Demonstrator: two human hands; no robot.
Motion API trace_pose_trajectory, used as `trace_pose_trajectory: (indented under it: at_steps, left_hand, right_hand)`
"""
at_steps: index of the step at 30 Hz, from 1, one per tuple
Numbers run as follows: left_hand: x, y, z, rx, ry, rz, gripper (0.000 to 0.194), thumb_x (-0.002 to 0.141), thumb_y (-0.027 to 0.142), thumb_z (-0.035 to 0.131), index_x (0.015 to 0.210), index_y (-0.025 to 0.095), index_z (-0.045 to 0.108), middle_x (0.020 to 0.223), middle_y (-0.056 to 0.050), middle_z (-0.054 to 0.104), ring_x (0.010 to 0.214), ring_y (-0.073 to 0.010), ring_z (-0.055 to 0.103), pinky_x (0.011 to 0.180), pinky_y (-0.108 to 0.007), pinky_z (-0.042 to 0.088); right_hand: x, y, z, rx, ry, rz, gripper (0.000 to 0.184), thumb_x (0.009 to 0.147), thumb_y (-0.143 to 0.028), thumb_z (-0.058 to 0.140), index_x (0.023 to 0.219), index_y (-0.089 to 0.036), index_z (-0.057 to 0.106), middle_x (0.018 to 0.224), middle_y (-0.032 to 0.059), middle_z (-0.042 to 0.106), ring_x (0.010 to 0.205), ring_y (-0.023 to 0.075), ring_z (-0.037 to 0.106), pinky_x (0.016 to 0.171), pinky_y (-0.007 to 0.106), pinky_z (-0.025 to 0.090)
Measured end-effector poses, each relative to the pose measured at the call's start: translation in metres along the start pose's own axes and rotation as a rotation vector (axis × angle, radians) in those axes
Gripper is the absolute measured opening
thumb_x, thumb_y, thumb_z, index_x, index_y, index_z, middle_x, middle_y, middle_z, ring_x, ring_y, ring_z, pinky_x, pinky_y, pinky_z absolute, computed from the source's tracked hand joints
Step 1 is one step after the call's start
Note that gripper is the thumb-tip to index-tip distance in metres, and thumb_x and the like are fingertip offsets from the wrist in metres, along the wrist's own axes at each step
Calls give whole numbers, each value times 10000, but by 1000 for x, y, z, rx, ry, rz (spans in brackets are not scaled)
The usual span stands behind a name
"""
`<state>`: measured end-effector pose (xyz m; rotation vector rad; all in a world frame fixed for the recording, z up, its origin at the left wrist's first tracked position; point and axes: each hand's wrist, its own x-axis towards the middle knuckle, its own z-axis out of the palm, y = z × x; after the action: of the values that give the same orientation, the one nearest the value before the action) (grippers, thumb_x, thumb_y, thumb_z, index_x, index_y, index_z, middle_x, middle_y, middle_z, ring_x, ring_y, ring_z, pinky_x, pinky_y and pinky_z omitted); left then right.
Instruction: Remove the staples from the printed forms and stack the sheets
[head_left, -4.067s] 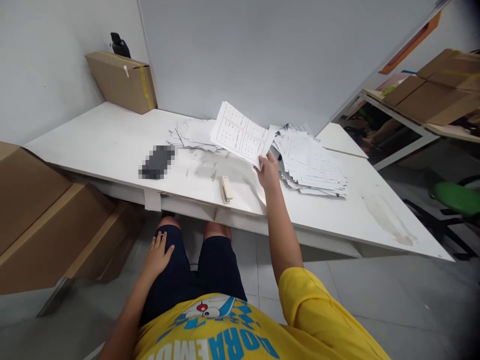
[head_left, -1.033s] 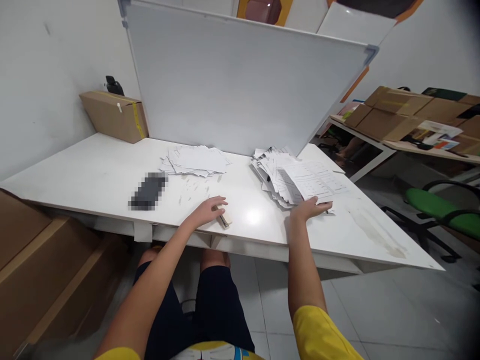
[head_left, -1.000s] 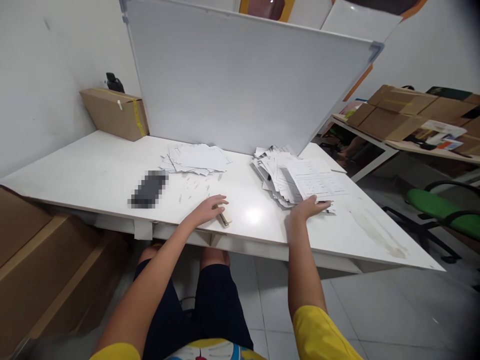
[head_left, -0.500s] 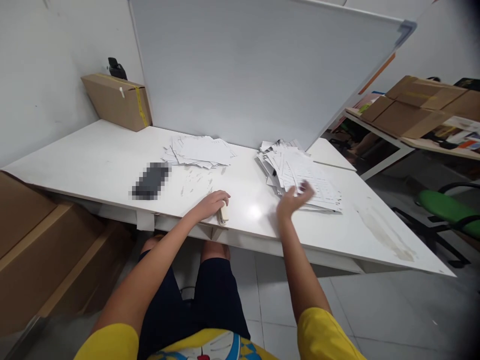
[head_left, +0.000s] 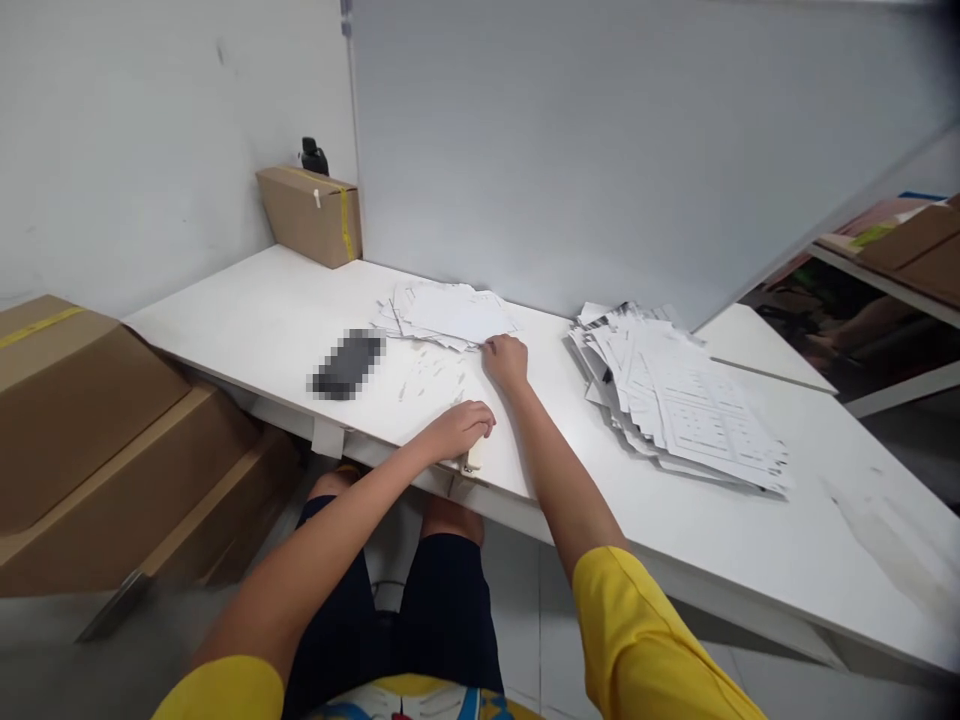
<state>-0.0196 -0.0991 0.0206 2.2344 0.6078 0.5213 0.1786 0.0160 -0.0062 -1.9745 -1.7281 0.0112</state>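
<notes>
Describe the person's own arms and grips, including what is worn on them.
Short yellow sleeves, the left sleeve and right sleeve, look plain, with no marking visible on either. Everything below them is uncovered. The left grip and right grip are ungloved, with no watch, bracelet or cable to be seen.

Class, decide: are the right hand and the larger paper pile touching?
Apart. In the head view, a strip of white tabletop separates the right hand from the larger paper pile.
</notes>
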Motion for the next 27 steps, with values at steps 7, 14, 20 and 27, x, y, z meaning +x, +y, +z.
trace_pose_trajectory:
  at_steps: [7, 14, 20, 27]
  left_hand:
    - [-1, -2, 6, -5, 47, -14, 246, 932, 208, 357, 776, 216, 547, 1023, -86, 662, 1070, -240, 615, 1007, -380, 480]
    - [3, -13, 1, -236, 180, -109, 313, 975, 339, 380, 1067, 193, 642, 1177, -93, 682, 1148, -254, 630, 1035, -393, 485]
    - [1, -6, 1, -220, 137, -147, 344, 994, 388, 403, 1167, 210, 640, 1247, -90, 685, 1182, -259, 635, 1017, -389, 504]
    - [-2, -3, 4, -181, 129, -153, 395, 1016, 396, 349, 1187, 190, 640, 1256, -109, 683, 1194, -257, 638, 1033, -385, 492]
  right_hand:
    - [-11, 6, 1, 100, 232, 85, 280, 1003, -235, 366, 974, -170, 636, 1043, 143, 669, 895, 254, 584, 812, 362, 408]
    - [-12, 14, 1, 217, 197, 137, 244, 964, -190, 375, 1031, -194, 609, 1140, 144, 642, 932, 258, 584, 807, 358, 437]
    - [-8, 11, 3, 180, -6, 33, 359, 904, -186, 482, 1249, -172, 581, 1375, 176, 593, 1056, 299, 611, 896, 400, 469]
    - [-9, 4, -7, -24, -39, -34, 280, 963, -174, 429, 1105, -165, 670, 1185, 169, 685, 1007, 287, 628, 864, 373, 441]
